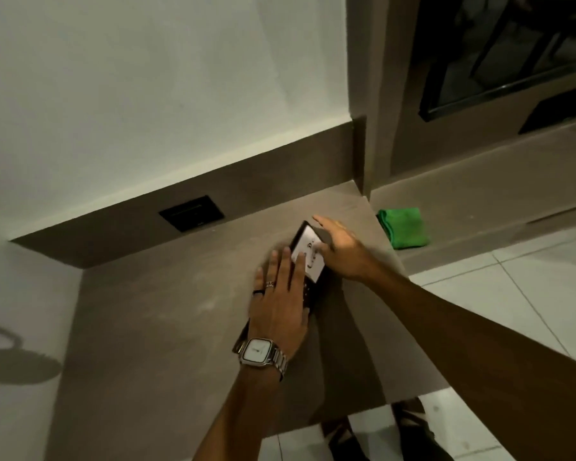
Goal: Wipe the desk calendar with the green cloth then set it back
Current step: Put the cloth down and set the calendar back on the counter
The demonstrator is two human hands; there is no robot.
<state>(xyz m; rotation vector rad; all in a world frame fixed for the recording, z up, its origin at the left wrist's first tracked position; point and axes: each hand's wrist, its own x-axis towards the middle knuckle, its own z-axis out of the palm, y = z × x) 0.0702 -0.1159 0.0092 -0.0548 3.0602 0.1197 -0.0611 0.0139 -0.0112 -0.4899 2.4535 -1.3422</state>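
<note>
1. The left hand lies flat, fingers spread and extended, pressing down on the near part of the desk calendar; it grips nothing.
2. The desk calendar sits on the brown table, toward the table's right edge, between both hands.
3. The right hand covers the calendar's far end, fingers loosely curved over its edge; whether they actually pinch it I cannot tell.
4. The green cloth lies folded on the lower ledge to the right, apart from both hands.
5. Best approach, I judge: steady the calendar with the left hand, fetch the cloth with the right.
</note>
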